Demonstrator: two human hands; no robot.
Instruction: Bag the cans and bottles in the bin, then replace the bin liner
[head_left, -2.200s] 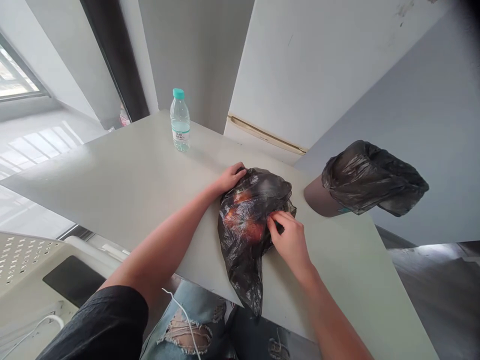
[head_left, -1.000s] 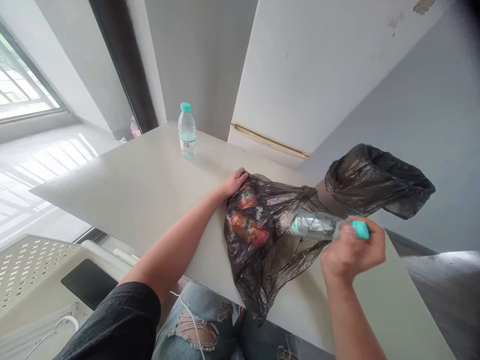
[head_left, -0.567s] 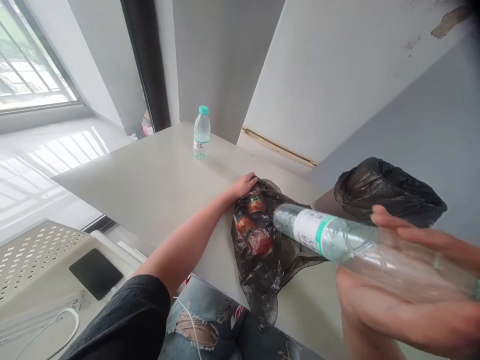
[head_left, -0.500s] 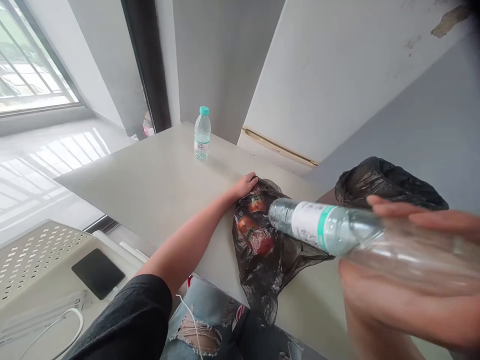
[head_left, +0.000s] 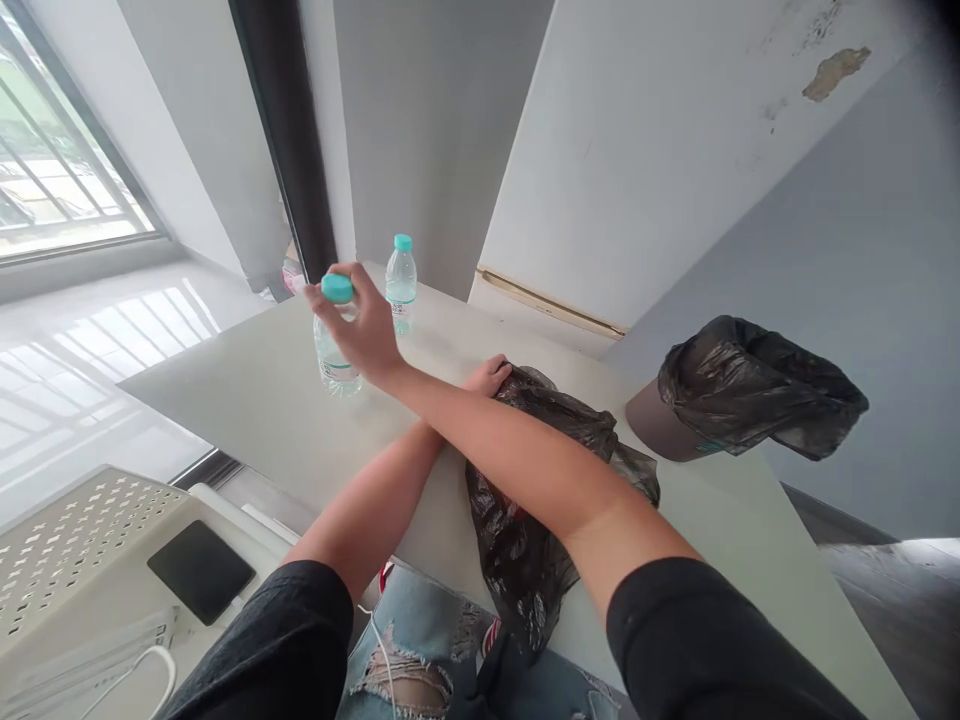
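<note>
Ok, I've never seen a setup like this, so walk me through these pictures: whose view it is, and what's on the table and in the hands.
There is no machine here, just a person's two bare hands. Every picture comes from one camera worn on the person's head, looking forward and down.

On the pale table sit a black plastic bag, an upright clear bottle with a teal cap, and a brown container with black plastic over its mouth.

The right arm crosses over the left one. The right hand holds a second teal-capped bottle by its top. The left hand is at the bag's edge; whether it grips or just presses is hard to tell.
</note>
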